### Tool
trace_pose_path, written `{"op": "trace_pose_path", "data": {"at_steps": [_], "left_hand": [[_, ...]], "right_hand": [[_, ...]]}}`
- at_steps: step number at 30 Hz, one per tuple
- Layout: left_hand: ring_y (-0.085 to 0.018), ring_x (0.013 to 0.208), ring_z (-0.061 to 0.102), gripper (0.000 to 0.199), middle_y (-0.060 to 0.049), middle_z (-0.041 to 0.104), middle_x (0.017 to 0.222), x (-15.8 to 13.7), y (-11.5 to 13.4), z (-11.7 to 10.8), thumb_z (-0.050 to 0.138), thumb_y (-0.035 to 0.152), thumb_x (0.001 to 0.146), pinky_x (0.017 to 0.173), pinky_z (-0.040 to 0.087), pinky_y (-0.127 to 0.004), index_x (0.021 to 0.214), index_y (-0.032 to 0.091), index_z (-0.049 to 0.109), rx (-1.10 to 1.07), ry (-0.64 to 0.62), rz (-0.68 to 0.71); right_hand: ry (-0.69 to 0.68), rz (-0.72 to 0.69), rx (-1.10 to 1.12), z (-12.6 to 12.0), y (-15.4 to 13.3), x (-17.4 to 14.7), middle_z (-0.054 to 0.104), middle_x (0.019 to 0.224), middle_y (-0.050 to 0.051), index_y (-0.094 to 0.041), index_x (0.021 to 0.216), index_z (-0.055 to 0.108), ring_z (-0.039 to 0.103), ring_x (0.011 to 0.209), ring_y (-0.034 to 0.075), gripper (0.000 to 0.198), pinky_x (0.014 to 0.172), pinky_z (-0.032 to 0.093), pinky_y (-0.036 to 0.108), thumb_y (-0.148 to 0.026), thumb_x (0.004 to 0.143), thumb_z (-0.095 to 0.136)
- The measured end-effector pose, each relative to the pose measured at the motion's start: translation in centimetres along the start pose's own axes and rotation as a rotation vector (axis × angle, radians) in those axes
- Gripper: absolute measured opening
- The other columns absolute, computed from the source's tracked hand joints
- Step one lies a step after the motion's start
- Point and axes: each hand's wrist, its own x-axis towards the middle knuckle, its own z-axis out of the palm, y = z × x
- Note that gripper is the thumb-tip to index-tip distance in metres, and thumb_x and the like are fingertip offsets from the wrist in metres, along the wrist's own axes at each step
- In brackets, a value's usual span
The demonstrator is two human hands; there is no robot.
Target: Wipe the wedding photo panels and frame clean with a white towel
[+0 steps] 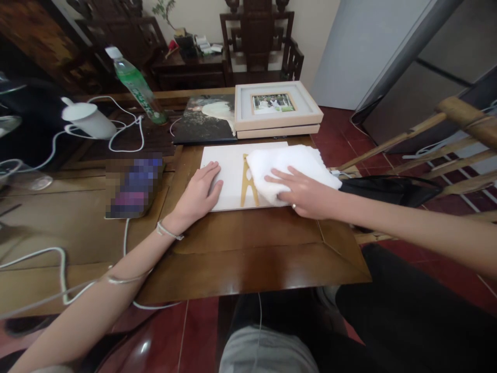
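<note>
A flat white board (227,178) with a yellow-brown shape like a letter (247,184) on its face lies near the right end of the wooden table. My left hand (202,189) rests on the board's left edge, fingers stretched out and holding nothing. Over the right part of the board sits a folded white towel (298,158), hiding that side. My right hand (305,191) grips the towel from above, its fingers spread over the cloth and its thumb at the near edge. A ring shows on this hand.
Behind the board are stacked picture frames (243,119) and a dark photo panel (194,124). A green bottle (135,85), a lidded white cup (89,119), a blurred-out phone (134,189) and white cables occupy the left. A wooden chair (462,140) stands right.
</note>
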Motion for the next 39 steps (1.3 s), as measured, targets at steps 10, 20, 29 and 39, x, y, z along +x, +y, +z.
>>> {"op": "trace_pose_path", "data": {"at_steps": [10,20,29,39], "left_hand": [[-0.032,0.146,0.047,0.056,-0.02,0.055,0.152,0.0,0.2,-0.2,0.038,0.041,0.1,0.125,0.035,-0.053,0.139,0.006,0.058,0.001,0.002,-0.013],[-0.032,0.147,0.046,0.053,-0.02,0.054,0.153,0.0,0.2,-0.1,0.04,0.039,0.1,0.125,0.034,-0.055,0.14,0.009,0.058,-0.018,0.004,-0.013],[-0.032,0.147,0.045,0.052,-0.02,0.053,0.153,0.1,0.3,-0.1,0.04,0.037,0.099,0.125,0.033,-0.055,0.14,0.008,0.057,-0.021,0.003,-0.019],[-0.032,0.147,0.046,0.052,-0.019,0.053,0.153,0.0,0.1,0.0,0.041,0.039,0.099,0.124,0.034,-0.055,0.14,0.011,0.057,-0.025,0.004,-0.015]], "right_hand": [[-0.014,0.354,0.029,-0.2,0.4,4.1,0.036,0.163,0.028,-0.006,0.134,0.061,0.027,0.154,0.046,0.06,0.115,0.031,0.073,0.006,0.077,0.046],[-0.064,0.04,0.007,-1.0,-7.1,-2.6,0.044,0.161,0.021,-0.017,0.113,0.076,0.037,0.149,0.045,0.043,0.114,0.037,0.069,-0.003,0.074,0.063],[0.048,0.144,0.042,-0.6,-0.7,1.4,0.049,0.156,0.023,-0.012,0.114,0.069,0.04,0.149,0.037,0.046,0.115,0.038,0.062,0.005,0.077,0.047],[0.004,0.307,0.095,-1.1,-2.8,7.1,0.036,0.164,0.025,-0.008,0.136,0.059,0.025,0.154,0.045,0.058,0.116,0.027,0.073,0.005,0.081,0.045]]}}
